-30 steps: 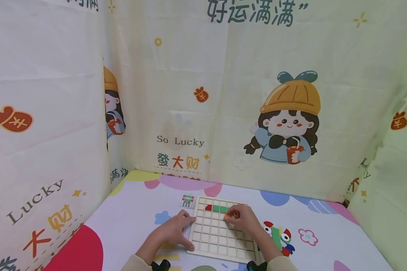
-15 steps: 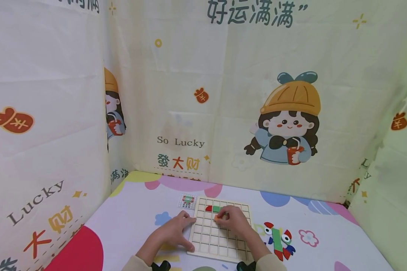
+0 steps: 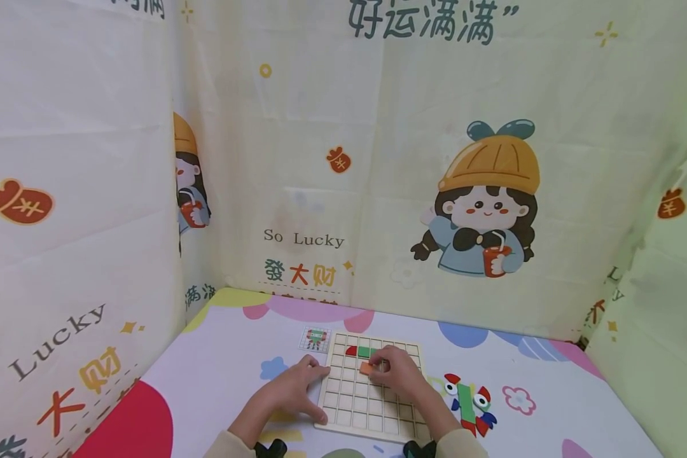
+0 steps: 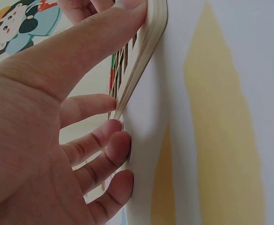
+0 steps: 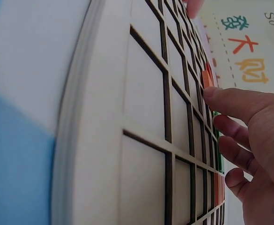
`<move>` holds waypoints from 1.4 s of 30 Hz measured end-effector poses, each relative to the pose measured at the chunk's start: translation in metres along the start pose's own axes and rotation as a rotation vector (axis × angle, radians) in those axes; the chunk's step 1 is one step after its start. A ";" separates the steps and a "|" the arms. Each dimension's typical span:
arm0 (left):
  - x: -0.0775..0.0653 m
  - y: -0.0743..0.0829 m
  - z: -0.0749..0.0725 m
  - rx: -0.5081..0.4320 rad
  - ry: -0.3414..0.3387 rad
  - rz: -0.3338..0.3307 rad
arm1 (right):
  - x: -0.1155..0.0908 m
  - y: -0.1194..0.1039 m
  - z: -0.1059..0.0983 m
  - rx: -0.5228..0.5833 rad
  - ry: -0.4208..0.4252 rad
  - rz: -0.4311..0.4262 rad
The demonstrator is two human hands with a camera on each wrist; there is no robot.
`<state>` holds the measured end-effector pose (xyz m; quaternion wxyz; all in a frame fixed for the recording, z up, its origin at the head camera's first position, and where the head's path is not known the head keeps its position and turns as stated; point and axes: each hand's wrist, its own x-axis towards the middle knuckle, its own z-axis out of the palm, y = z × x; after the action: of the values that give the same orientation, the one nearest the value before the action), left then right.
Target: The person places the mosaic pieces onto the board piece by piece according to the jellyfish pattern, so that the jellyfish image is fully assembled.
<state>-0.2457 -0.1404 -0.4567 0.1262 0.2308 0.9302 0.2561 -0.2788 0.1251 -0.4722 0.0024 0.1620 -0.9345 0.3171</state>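
Board (image 3: 359,403): left hand (image 3: 299,385) spread wide, touching its edge; right hand (image 3: 399,370) pinching orange tile (image 3: 365,368), which could jam on grid ridges (image 5: 171,151) if set askew.

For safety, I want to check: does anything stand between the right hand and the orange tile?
Nothing visible does: the right hand touches the orange tile directly, with the wooden grid board beneath.

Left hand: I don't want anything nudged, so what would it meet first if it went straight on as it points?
Likely the flat beige wooden grid board; in the head view the left hand seems to touch its left edge.
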 end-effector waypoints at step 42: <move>-0.002 0.003 -0.002 0.010 -0.004 0.021 | 0.021 -0.031 0.022 0.086 0.030 0.035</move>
<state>-0.2435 -0.1404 -0.4533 0.1242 0.2420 0.9287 0.2522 -0.2868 0.0823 -0.4694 0.0040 0.1408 -0.9225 0.3595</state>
